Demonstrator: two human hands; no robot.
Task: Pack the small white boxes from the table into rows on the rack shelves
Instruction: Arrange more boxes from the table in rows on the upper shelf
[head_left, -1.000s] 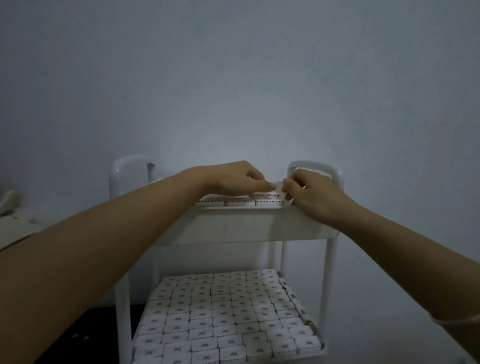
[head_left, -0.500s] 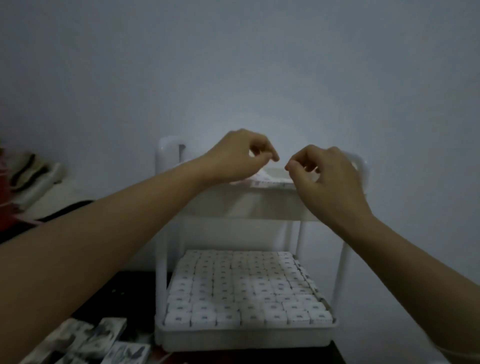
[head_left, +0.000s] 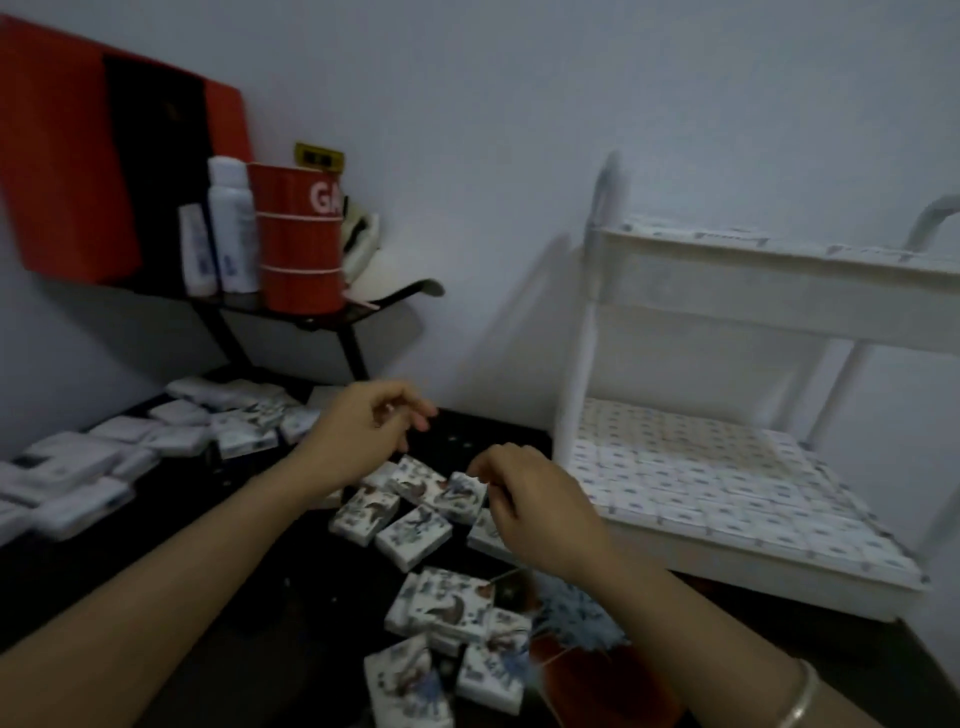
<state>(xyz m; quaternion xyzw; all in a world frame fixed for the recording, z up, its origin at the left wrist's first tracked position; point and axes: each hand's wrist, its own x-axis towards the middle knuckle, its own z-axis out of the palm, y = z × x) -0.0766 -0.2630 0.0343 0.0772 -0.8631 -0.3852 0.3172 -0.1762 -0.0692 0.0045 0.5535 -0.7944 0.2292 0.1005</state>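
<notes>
Over the small white boxes (head_left: 415, 535), left hand (head_left: 363, 436) hangs loosely curled, empty; right hand (head_left: 535, 512) curls by one, grip unclear.

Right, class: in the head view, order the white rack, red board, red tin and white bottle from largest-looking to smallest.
white rack
red board
red tin
white bottle, nearly as tall as the tin but narrower

I see a rack (head_left: 779, 293) of white matt plastic, small boxes (head_left: 415, 535) of printed card with a slight sheen, a dark smooth table (head_left: 260, 571), a glossy red tin (head_left: 298, 244), and a shiny metal bangle (head_left: 797, 696) on the right wrist.
</notes>
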